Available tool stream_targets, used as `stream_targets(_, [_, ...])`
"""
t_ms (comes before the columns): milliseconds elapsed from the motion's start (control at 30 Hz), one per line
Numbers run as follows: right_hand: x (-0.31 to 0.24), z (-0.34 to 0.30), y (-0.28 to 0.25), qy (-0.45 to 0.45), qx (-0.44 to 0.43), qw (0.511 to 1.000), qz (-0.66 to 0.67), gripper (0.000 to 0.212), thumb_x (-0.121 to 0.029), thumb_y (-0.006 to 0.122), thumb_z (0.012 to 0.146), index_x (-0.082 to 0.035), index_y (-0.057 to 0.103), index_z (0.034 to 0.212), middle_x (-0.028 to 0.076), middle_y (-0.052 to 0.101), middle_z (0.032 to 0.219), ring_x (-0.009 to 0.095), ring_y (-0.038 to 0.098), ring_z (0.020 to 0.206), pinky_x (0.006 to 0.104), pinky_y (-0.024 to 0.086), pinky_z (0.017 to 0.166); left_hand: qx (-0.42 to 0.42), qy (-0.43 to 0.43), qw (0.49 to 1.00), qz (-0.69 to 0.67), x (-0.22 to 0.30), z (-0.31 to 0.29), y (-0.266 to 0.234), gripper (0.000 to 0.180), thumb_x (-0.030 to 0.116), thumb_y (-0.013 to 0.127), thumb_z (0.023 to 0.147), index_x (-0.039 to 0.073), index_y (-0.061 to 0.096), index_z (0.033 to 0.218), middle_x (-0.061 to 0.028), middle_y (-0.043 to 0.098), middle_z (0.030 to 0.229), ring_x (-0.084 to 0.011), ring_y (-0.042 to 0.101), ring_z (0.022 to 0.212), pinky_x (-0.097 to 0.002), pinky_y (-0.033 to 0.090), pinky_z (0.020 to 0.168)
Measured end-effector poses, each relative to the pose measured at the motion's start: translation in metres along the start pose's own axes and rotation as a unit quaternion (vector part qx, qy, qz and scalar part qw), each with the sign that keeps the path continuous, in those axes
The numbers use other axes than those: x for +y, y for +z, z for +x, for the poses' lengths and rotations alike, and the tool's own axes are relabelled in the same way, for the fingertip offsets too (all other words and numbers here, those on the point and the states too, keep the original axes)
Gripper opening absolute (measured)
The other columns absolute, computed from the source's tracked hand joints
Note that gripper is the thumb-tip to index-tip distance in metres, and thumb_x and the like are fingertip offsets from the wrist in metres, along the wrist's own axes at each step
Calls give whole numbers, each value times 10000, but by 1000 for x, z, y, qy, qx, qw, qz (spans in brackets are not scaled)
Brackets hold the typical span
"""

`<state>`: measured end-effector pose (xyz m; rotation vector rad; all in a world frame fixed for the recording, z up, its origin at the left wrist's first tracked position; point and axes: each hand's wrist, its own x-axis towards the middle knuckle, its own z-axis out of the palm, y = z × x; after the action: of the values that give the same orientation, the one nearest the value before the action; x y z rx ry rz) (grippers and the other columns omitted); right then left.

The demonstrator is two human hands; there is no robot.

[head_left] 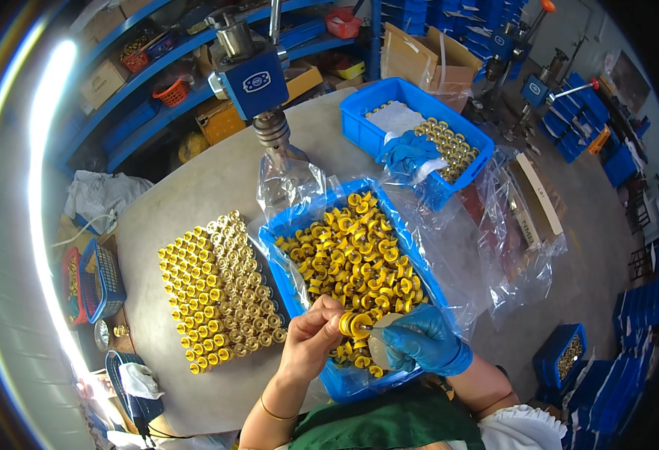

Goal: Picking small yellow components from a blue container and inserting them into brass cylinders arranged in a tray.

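My left hand (313, 334), bare, pinches a yellow spool-shaped part (354, 325) by its side. My right hand (425, 341), in a blue glove, is closed close to the part's other end. A thin dark shaft runs from the part toward the gloved fingers; what they grip is partly hidden. A pale, flat piece (380, 351) shows under the gloved fingers. Below both hands is a blue bin (278, 259) lined with clear plastic, heaped with loose yellow parts (359, 259) of the same kind.
Left of the bin stand rows of brass rings (247, 300), several topped with yellow parts (194, 300). A blue press (258, 82) rises behind. Farther right sits another blue bin (359, 127) with brass rings and a blue glove (408, 152). Clear plastic sheeting (506, 255) lies at the right.
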<state>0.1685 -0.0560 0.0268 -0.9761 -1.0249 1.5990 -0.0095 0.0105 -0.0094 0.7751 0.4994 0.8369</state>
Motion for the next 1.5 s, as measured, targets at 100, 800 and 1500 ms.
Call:
stream_targets(100, [0,0,-1,-1,-7,1000,5,197,-149,475,846,-1,590,907,15,548,565,54,469,442,192,382,415,-14,0,1000,-7,-2,0,-2,130,94,520,817,-20,580,802,0,385,801,-58,320,559,-185,239,457])
stream_targets(800, [17,0,-12,-69,-40,994,74,344,-216,474,833,84,517,996,46,526,620,97,493,538,219,403,497,393,133,594,689,62,-45,-158,119,135,638,693,34,608,748,-58,435,726,-189,438,658,-282,368,580])
stream_targets(1500, [20,-7,-4,-130,7,990,-60,305,-246,592,760,29,534,878,122,565,755,207,558,657,288,441,603,413,98,506,751,44,-39,-169,82,137,657,638,106,641,712,-42,472,709,-213,465,706,-331,369,669])
